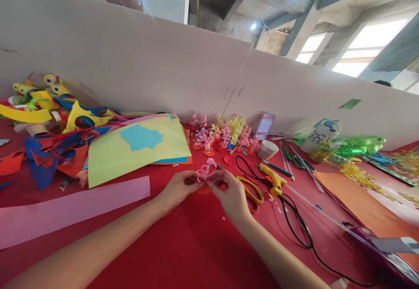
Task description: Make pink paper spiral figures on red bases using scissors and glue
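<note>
My left hand (179, 189) and my right hand (231, 194) meet above the red table (183, 245), both pinching a small pink curled-paper ornament (206, 171) on a thin stick. Beneath it a small orange paper disc (204, 190) peeks out between my fingers. Just behind stands a cluster of finished pink and yellow paper ornaments (225, 137) on orange discs. Yellow-handled scissors (251, 188) lie right beside my right hand.
Yellow paper sheets (137, 149) with a blue cutout lie at left, a pink strip (72, 208) in front. Coloured paper scraps (52, 149) pile far left. A yellow glue gun (275, 179) with black cord, a paper cup (266, 149), orange paper (356, 201) and green foil (356, 146) sit right.
</note>
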### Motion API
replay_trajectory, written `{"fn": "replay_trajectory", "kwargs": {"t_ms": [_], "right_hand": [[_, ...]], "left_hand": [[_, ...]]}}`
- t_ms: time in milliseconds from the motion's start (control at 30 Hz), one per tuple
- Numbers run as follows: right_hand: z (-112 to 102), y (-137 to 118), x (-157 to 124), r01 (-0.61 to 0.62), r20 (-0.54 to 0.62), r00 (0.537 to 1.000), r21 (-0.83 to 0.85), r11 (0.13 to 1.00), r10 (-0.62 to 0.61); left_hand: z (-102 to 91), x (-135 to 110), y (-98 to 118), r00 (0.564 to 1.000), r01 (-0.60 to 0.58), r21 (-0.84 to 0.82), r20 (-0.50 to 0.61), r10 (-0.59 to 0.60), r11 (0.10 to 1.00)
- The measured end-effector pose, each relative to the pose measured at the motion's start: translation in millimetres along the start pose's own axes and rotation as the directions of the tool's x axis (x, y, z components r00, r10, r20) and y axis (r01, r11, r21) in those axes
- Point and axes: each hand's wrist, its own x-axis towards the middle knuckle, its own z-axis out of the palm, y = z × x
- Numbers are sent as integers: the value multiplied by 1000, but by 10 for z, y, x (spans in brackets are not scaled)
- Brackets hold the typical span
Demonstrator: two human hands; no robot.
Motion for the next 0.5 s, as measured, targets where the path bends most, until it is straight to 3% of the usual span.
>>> {"fn": "replay_trajectory", "kwargs": {"t_ms": [300,400,467,500], "right_hand": [[-24,-11,42,6,32,999,0,1000,-6],[-307,-30,194,7,11,1000,-83,997,-6],[-659,-3,292,-44,-14,999,-272,961,42],[-870,32,323,-99,-58,995,-422,901,82]], "left_hand": [[-4,5,-24,1000,23,-67,2,-23,998],[-23,14,-33,999,32,-44,-26,-33,999],[-39,19,-27,999,30,-30,-43,-31,999],[-46,21,-21,998,33,-32,-49,-35,999]]}}
